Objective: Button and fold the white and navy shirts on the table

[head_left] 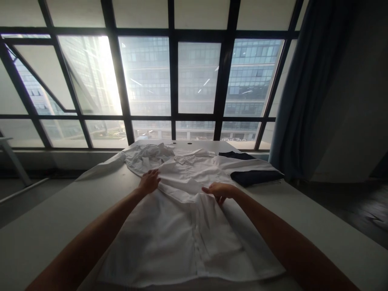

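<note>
A white shirt (169, 238) lies spread over the table, its collar end (201, 152) toward the window and its lower hem toward me. A row of buttons or a placket seems to run down its middle. On the shirt's left side rests my left hand (149, 181), fingers stretched forward over the cloth. My right hand (220, 189) is closed on a fold of the shirt right of its middle, with its lower fingers curled partly out of sight beneath the palm. One sleeve reaches right across a dark cloth (257, 177).
Bunched white cloth (148, 155) lies at the far left of the white table (306, 214). Large windows (198, 76) stand behind the table, one pane tilted at the left. A blue curtain (303, 97) hangs on the right. Part of another table (13, 155) shows at far left.
</note>
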`<state>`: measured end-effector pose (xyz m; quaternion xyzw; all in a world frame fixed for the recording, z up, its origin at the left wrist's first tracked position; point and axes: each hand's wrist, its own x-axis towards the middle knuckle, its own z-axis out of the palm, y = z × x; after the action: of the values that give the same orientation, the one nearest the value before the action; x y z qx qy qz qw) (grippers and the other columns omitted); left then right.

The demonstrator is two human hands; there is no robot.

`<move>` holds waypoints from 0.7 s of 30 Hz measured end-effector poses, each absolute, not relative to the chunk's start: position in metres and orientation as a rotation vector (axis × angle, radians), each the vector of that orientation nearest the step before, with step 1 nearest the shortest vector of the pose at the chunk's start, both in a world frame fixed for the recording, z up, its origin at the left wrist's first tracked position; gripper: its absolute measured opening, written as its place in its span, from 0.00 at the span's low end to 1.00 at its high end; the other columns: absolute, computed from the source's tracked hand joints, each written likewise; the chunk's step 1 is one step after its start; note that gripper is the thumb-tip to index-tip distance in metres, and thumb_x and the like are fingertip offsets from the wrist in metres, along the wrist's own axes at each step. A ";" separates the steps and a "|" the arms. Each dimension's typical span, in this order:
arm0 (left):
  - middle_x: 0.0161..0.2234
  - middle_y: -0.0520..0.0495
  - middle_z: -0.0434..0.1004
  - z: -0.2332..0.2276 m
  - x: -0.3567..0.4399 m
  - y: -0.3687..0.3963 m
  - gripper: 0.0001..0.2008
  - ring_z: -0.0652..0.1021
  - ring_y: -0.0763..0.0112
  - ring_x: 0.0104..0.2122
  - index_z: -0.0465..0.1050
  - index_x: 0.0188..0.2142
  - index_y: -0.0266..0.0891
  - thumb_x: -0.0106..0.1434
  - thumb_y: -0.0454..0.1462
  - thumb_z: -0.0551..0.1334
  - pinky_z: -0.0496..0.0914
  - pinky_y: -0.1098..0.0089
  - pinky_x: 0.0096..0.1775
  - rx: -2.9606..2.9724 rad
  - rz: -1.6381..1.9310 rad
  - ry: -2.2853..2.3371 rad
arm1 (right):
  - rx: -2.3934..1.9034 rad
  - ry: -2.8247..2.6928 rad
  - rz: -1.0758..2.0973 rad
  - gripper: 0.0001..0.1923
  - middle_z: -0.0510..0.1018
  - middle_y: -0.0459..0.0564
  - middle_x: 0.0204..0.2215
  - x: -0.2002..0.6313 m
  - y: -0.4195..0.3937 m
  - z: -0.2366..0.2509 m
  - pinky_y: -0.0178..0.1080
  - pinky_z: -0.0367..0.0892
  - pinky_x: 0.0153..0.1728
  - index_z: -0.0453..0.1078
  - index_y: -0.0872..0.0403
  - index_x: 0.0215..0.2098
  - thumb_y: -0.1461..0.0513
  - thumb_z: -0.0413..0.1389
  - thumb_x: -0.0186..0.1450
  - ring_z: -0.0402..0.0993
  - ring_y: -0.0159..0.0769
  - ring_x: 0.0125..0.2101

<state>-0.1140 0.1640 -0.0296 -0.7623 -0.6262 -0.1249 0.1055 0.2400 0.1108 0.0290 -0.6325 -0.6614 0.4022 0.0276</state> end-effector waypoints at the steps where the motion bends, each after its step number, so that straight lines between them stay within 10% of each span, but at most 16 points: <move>1: 0.66 0.43 0.59 -0.032 -0.114 0.161 0.22 0.61 0.57 0.64 0.63 0.62 0.44 0.70 0.42 0.52 0.57 0.54 0.61 -2.330 -0.342 -1.796 | -1.953 -2.086 1.334 0.28 0.70 0.46 0.21 0.245 0.106 0.029 0.32 0.72 0.23 0.67 0.60 0.30 0.41 0.57 0.63 0.72 0.30 0.20; 13: 0.71 0.43 0.42 -0.049 -0.118 0.150 0.28 0.44 0.56 0.69 0.50 0.69 0.48 0.73 0.49 0.43 0.45 0.46 0.64 -2.535 -0.142 -1.968 | -1.579 -1.959 2.094 0.25 0.75 0.42 0.28 0.300 0.050 0.031 0.27 0.68 0.20 0.69 0.56 0.43 0.63 0.69 0.48 0.73 0.28 0.22; 21: 0.64 0.43 0.63 -0.013 -0.114 0.162 0.28 0.62 0.49 0.63 0.68 0.60 0.50 0.62 0.52 0.61 0.57 0.51 0.61 -2.603 -0.043 -2.032 | -2.434 -2.483 1.427 0.24 0.76 0.50 0.24 0.300 0.080 0.044 0.35 0.70 0.24 0.69 0.59 0.31 0.56 0.73 0.46 0.76 0.37 0.22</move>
<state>-0.1139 0.1616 -0.0129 -0.7855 -0.6134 -0.0130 -0.0804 0.2996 0.0797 0.0436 -0.6170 -0.6295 0.3618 -0.3036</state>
